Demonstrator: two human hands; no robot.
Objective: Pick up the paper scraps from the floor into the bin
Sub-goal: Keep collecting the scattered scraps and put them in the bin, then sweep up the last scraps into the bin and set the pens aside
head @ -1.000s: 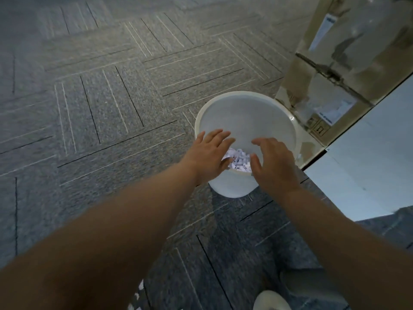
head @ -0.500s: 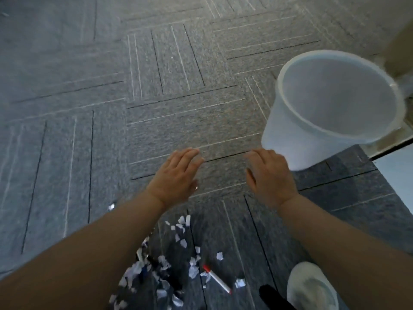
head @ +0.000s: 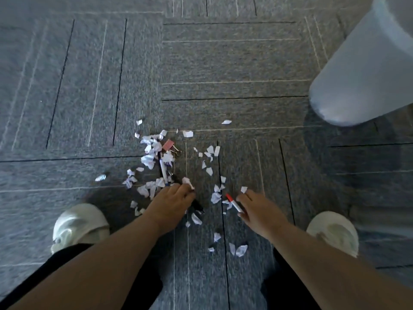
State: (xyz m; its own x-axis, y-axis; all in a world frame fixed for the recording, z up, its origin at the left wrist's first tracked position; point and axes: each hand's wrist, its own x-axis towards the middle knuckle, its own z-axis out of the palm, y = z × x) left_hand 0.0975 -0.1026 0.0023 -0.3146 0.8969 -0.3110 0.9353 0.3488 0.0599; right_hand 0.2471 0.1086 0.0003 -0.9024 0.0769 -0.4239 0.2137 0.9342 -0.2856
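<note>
Hands reach low over the carpeted floor [head: 223,63], apart from each other: the left hand [head: 172,203] curls its fingers on a crumpled piece of the paper scraps [head: 148,159], while the right hand [head: 261,211] spreads loosely just beside a red-capped pen [head: 233,203], contact unclear. Farther out, scraps lie scattered round a white pen [head: 163,170] and a pink binder clip [head: 168,145]. Far right, well apart, stands the white bin [head: 366,70].

Binder clip [head: 169,146] and pens [head: 163,170] crowd the scraps [head: 148,158]; surrounding carpet [head: 223,63] open.
</note>
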